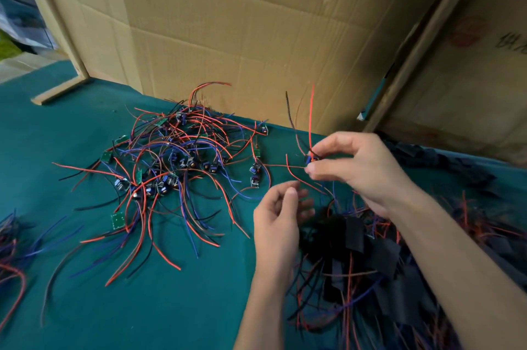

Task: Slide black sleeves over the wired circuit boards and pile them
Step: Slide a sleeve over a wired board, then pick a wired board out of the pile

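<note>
My right hand pinches a small wired circuit board between thumb and fingertips, above the green cloth; its red and black wires stick upward. Below and to the left, my left hand hovers with loosely curled fingers and holds nothing that I can see. A tangled heap of bare wired circuit boards with red, blue and black wires lies to the left. Beneath my hands sits a pile of sleeved boards and black sleeves.
A green cloth covers the table. Large cardboard sheets stand along the back edge. More black sleeves lie at the right. Another bundle of wires shows at the left edge.
</note>
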A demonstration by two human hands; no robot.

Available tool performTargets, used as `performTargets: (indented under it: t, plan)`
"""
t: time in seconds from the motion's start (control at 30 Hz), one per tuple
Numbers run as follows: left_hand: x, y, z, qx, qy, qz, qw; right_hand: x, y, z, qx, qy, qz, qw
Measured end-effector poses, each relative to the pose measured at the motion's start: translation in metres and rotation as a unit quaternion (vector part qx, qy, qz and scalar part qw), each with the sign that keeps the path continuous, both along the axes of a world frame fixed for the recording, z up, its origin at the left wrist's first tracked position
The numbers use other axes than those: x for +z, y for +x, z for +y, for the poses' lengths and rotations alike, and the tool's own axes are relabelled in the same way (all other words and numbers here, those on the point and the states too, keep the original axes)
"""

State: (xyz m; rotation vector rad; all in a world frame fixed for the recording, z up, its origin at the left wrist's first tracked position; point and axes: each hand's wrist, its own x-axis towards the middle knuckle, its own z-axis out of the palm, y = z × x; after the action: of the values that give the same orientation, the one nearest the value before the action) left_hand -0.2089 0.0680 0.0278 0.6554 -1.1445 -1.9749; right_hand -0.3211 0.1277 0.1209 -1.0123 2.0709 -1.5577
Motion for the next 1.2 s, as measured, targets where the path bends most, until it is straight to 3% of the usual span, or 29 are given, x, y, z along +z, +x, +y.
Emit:
performTargets:
  t: [0.1,0.23,0.4,0.47,0.6,0.67,0.77,0.83,0.9,1.0,1.1,1.2]
  plan:
    - [0.010,0.005,0.001,-0.077,0.070,0.080,0.991,-0.022,0.029,0.016,0.001,0.016,0.067,0.998]
    - [0.011,0.007,0.002,-0.095,0.096,0.070,0.988,-0.037,0.039,0.025,-0.029,0.037,0.245,0.968]
    - [0.014,0.011,0.002,-0.108,0.109,0.053,0.987,-0.035,0.039,0.037,0.000,0.066,0.343,0.937]
    - [0.013,0.011,0.002,-0.102,0.101,0.039,0.989,-0.034,0.039,0.041,-0.004,0.052,0.316,0.947]
    - [0.013,0.010,0.002,-0.071,0.078,0.041,0.994,-0.025,0.039,0.042,-0.015,0.007,0.084,0.996]
    - [0.011,0.008,0.001,-0.039,0.066,0.042,0.996,-0.017,0.038,0.048,0.033,0.054,0.108,0.992]
    - [0.005,0.006,-0.001,-0.018,0.063,0.060,0.996,0.006,0.038,0.062,0.205,0.192,0.124,0.952]
    - [0.002,0.004,-0.002,-0.014,0.050,0.041,0.998,0.026,0.025,0.071,0.254,0.224,0.116,0.934]
    - [-0.001,0.003,-0.003,-0.011,0.022,0.010,1.000,0.045,-0.006,0.073,0.212,0.213,0.129,0.945]
    - [-0.005,0.002,-0.001,-0.012,-0.041,-0.034,0.998,0.055,-0.080,0.069,0.044,0.255,0.193,0.947]
    - [-0.005,0.002,-0.001,-0.016,-0.047,-0.032,0.998,0.036,-0.156,0.067,-0.105,0.377,0.247,0.887]
    - [-0.004,0.003,-0.002,-0.020,-0.043,-0.029,0.998,0.000,-0.204,0.063,-0.149,0.448,0.242,0.848]
